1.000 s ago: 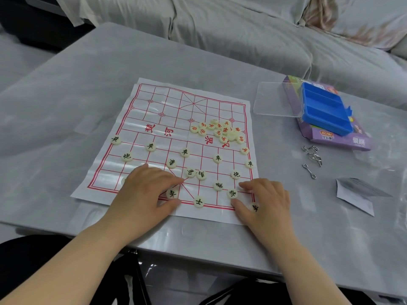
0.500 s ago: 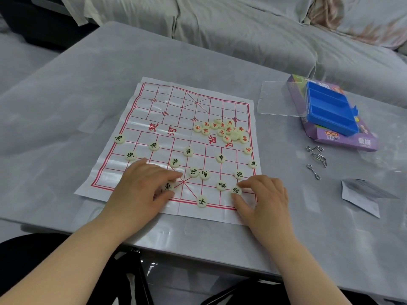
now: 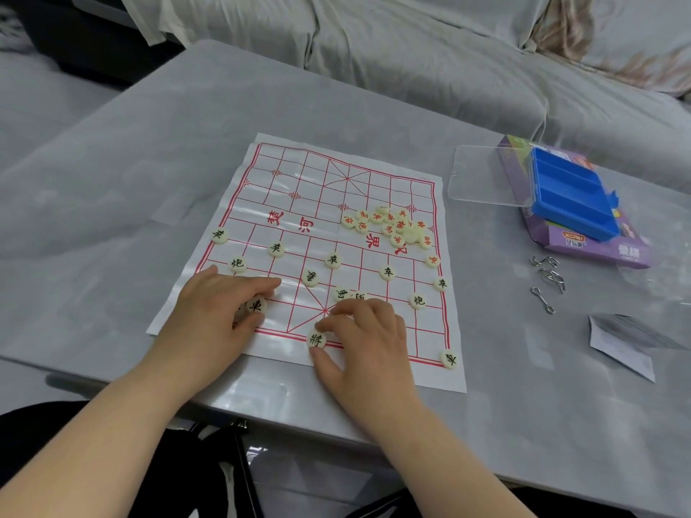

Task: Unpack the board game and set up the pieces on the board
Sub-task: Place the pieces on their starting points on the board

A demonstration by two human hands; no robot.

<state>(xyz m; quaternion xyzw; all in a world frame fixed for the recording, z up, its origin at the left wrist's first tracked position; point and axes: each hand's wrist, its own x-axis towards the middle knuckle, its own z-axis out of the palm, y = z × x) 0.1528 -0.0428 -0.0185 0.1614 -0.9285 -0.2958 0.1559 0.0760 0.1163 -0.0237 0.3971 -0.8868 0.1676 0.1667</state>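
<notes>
A white paper board [image 3: 299,188] with a red grid lies on the grey table. Several cream discs with black characters [image 3: 332,260] are spread over its near half. A heap of red-lettered discs [image 3: 392,228] sits right of the middle. My left hand [image 3: 213,315] pinches a black chariot disc [image 3: 256,305] between thumb and fingers near the board's near-left corner. My right hand [image 3: 368,342] pinches a black general disc [image 3: 316,340] between thumb and forefinger on the middle of the near edge line. Another chariot disc [image 3: 448,358] lies at the near-right corner.
Right of the board stand a blue compartment tray [image 3: 572,198] on a purple box [image 3: 617,252] and a clear lid [image 3: 482,177]. Metal ring puzzles [image 3: 547,278] and a folded leaflet [image 3: 620,342] lie nearer. A covered sofa [image 3: 411,50] runs behind the table.
My right hand has moved left from the near-right corner to the middle of the near edge with the general disc. My left hand has shifted left with its chariot disc.
</notes>
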